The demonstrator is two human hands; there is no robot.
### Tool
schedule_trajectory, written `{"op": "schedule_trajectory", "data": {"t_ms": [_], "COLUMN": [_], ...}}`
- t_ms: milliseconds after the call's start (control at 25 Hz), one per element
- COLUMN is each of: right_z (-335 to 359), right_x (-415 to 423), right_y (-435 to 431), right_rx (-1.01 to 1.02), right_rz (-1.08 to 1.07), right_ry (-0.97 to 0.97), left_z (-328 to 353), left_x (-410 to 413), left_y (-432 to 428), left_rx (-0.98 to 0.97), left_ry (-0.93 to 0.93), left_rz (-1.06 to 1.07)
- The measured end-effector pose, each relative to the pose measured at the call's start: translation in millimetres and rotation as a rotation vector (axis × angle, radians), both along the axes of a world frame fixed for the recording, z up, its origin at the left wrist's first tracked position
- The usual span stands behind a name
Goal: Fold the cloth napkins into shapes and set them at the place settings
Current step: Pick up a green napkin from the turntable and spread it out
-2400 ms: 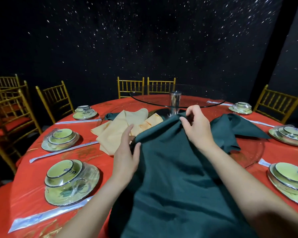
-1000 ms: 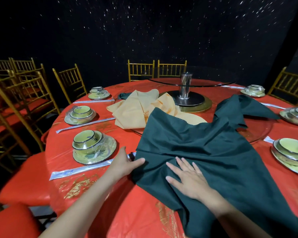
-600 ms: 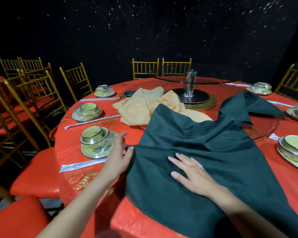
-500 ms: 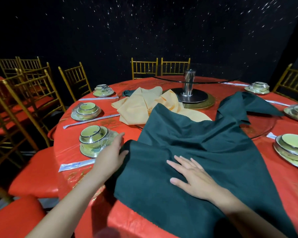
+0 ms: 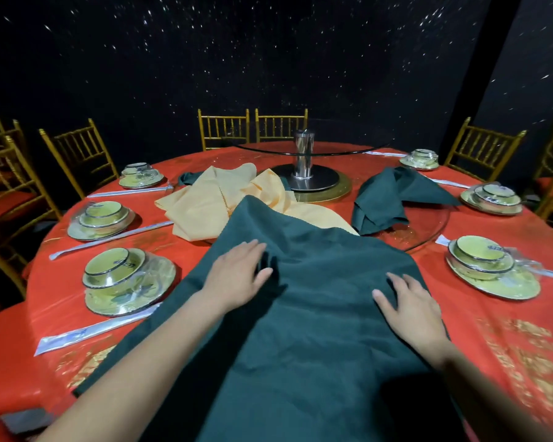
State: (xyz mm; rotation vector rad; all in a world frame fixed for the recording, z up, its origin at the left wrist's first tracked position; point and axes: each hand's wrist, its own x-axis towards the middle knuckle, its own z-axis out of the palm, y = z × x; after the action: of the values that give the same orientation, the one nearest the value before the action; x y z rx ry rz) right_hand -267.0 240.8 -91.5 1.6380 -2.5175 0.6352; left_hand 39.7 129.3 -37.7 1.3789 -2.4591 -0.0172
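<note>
A large dark green cloth napkin (image 5: 304, 314) lies spread over the red round table (image 5: 508, 339) in front of me, its near part hanging over the edge. My left hand (image 5: 237, 271) rests flat on its left part with the fingers straight. My right hand (image 5: 409, 309) lies flat on its right part, fingers spread. Behind it a pile of yellow napkins (image 5: 217, 202) lies crumpled, and another green napkin (image 5: 387, 199) sits bunched on the glass turntable to the right.
Wrapped green bowl-and-plate sets stand around the rim: near left (image 5: 125, 279), further left (image 5: 103, 218), near right (image 5: 489, 266). Wrapped chopsticks (image 5: 93, 330) lie beside them. A steel post (image 5: 302, 161) carries an upper glass tier at centre. Gold chairs (image 5: 77, 154) ring the table.
My left hand has let go of the napkin's left edge and moved onto the cloth, flat. The right hand slid right. The napkin now lies more spread and smoothed.
</note>
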Motion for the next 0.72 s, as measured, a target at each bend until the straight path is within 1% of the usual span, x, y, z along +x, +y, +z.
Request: {"op": "schedule_trajectory", "data": {"t_ms": [80,200,240,320,360,440,520,560,600,640,680,720], "right_z": [-8.0,-12.5,-11.5,-11.8,-12.6,-14.8,-15.8,-15.1,-12.5,-7.2,-3.5,-1.1], "right_x": [0.0,-5.1,-10.0,-26.6,-37.2,-55.6,-63.2,-62.9,-60.5,-55.9,-51.7,-46.7], "right_y": [7.1,9.2,9.0,7.2,5.7,1.1,-4.8,-7.7,-10.0,-11.2,-13.0,-14.8], "right_rx": [0.097,0.209,0.201,0.106,0.069,0.115,0.224,0.23,0.167,0.049,-0.092,-0.231], "right_rz": [-0.028,-0.02,-0.021,-0.092,-0.149,-0.225,-0.199,-0.179,-0.17,-0.165,-0.161,-0.156], "right_ry": [0.061,0.052,0.029,-0.062,-0.121,-0.151,-0.118,-0.122,-0.157,-0.242,-0.331,-0.399], "left_z": [2.5,-1.5,-4.1,-11.4,-14.4,-17.4,-14.8,-12.2,-10.6,-8.3,-7.2,-6.2], "left_x": [-39.2,-74.6,-81.0,-88.2,-89.3,-90.3,-93.5,-96.7,-102.1,-107.8,-113.9,-120.1], "left_y": [-15.0,-41.3,-50.1,-65.3,-72.2,-86.5,-96.9,-96.8,-92.4,-82.1,-68.5,-51.6], "left_rx": [0.117,0.228,0.259,0.306,0.314,0.31,0.245,0.167,0.08,0.014,-0.002,0.04], "left_ry": [-0.118,-0.254,-0.285,-0.334,-0.348,-0.369,-0.389,-0.389,-0.347,-0.243,-0.093,0.076], "left_rz": [-0.027,-0.038,-0.031,-0.003,0.012,0.042,0.081,0.094,0.084,0.042,-0.033,-0.124]}}
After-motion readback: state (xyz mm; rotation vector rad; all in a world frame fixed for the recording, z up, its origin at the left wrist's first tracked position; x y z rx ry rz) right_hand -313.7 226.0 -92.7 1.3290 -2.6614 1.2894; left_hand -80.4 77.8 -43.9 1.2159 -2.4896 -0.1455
